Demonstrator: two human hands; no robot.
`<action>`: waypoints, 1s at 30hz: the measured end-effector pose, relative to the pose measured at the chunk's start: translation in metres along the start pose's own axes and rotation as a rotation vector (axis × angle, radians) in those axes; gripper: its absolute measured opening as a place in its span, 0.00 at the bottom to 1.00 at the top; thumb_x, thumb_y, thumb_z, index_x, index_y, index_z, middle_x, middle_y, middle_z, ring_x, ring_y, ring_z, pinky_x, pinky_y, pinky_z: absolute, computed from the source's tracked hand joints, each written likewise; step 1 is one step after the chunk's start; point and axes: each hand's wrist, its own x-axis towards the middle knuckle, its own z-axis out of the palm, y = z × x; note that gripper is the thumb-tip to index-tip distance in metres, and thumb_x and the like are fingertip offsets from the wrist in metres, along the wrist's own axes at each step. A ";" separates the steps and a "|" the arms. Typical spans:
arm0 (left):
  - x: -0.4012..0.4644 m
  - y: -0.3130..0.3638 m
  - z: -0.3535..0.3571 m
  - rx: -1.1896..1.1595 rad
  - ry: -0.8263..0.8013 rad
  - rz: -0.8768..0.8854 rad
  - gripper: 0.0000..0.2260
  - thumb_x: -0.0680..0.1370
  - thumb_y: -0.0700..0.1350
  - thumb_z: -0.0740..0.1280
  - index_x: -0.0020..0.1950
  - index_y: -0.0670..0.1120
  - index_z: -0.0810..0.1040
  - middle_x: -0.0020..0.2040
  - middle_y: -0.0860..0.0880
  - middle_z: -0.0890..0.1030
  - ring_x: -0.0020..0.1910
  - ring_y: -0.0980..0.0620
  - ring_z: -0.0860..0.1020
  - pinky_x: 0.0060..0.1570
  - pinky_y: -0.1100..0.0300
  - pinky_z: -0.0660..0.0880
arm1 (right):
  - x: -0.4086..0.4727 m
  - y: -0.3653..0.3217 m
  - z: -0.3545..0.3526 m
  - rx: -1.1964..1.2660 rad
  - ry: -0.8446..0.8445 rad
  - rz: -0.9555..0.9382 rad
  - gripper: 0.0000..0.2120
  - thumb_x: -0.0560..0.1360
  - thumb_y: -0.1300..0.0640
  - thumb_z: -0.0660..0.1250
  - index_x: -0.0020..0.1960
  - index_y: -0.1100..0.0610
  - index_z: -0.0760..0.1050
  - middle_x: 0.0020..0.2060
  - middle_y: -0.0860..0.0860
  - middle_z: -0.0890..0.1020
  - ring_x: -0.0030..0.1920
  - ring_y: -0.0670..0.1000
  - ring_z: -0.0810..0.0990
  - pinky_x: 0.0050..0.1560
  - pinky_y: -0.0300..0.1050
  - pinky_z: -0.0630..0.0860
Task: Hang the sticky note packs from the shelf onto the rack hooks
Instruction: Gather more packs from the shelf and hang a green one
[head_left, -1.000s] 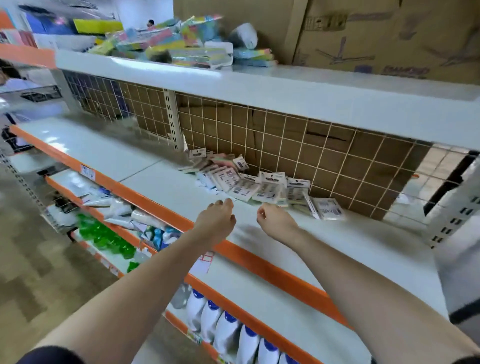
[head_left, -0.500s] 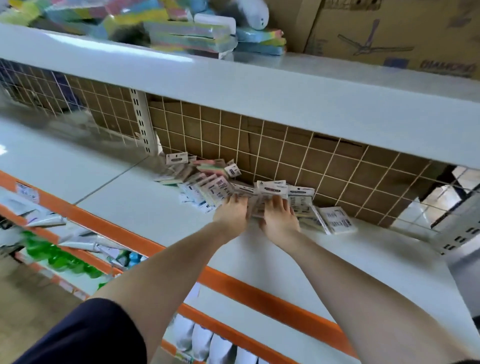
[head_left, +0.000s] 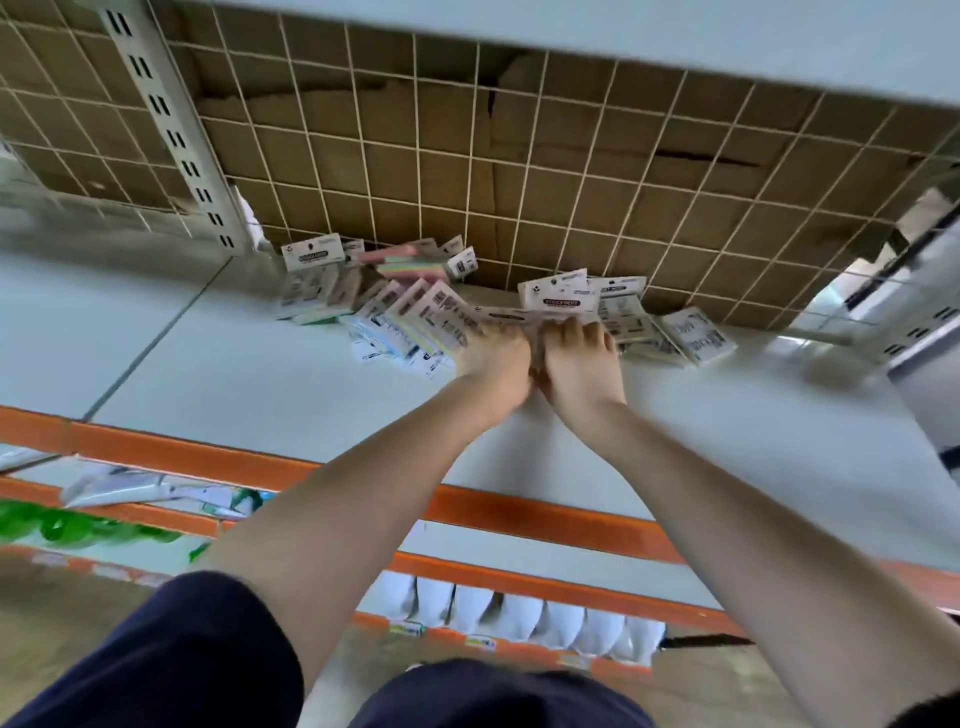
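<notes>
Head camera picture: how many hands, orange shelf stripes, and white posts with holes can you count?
Hands: 2 (left hand, right hand)
Orange shelf stripes: 3 (top stripe, middle stripe, bottom stripe)
White posts with holes: 2 (left post, right post)
Total: 7

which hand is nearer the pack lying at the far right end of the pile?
Right. The right hand rests on packs just left of that pack; the left hand is farther left, beside the right hand.
</notes>
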 end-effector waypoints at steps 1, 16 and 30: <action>-0.002 -0.002 0.000 -0.007 0.028 0.034 0.21 0.76 0.47 0.64 0.66 0.39 0.70 0.62 0.37 0.74 0.61 0.38 0.73 0.54 0.50 0.73 | -0.006 -0.001 0.001 0.014 0.013 0.008 0.24 0.71 0.58 0.67 0.65 0.63 0.69 0.59 0.62 0.75 0.58 0.64 0.72 0.58 0.55 0.67; -0.038 -0.040 -0.003 -1.147 0.079 -0.022 0.15 0.77 0.40 0.59 0.31 0.48 0.60 0.28 0.52 0.62 0.27 0.53 0.62 0.29 0.56 0.56 | -0.072 0.012 -0.019 1.082 0.260 0.775 0.13 0.75 0.65 0.58 0.59 0.61 0.71 0.35 0.60 0.69 0.34 0.54 0.69 0.30 0.42 0.64; -0.074 0.019 0.010 -1.628 -0.641 -0.135 0.03 0.77 0.48 0.68 0.47 0.51 0.76 0.43 0.47 0.83 0.42 0.47 0.83 0.35 0.49 0.80 | -0.190 0.056 -0.058 2.267 0.402 1.038 0.10 0.76 0.70 0.61 0.55 0.61 0.73 0.46 0.58 0.84 0.43 0.57 0.85 0.37 0.45 0.81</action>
